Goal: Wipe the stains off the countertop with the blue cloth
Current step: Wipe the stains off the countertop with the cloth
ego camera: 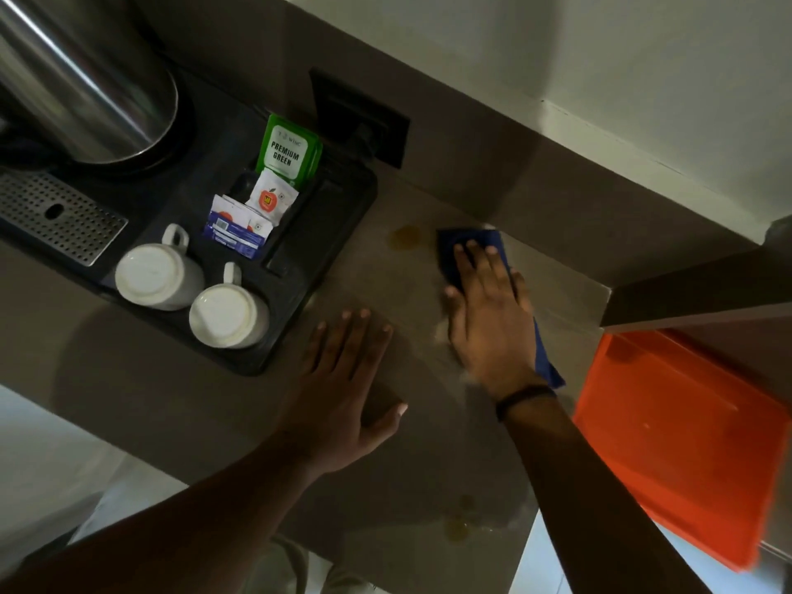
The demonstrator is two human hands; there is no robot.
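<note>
— Right hand (488, 319) is flat on the blue cloth (469, 242), fingers spread, palm pressing it down onto the surface (171, 405). It isn't gripping the cloth, only lying open on top of it.

— And the other one?

— Left hand (343, 388) lies open too, palm down on the bare surface just beside the right, fingers together and thumb out. It holds nothing.

— Where does the cloth sit?

— Toward the back, near the low upstand along the wall. One end shows past the fingertips, the other trails out by the wrist, where there's a dark band (525, 398).

— Any stains you can see?

— A yellowish stain (407, 237) just left of the cloth's far end, close but apart from it. Another yellowish patch (456, 527) near the front edge, between the two forearms. There's a pale smear by the right thumb as well; I can't tell what it is.

— What else is on there?

— A black tray (334, 250) to the left, touching neither hand. Two white cups (160, 276) stand upside down in it, side by side. Behind them some sachets (240, 225) and a green packet (289, 154) reading "Premium Green". A steel kettle (85, 79) stands at the far left, with a perforated metal grille (55, 216) in front of it.

— And to the right?

— An orange panel (685, 443), below the surface's right end.
</note>
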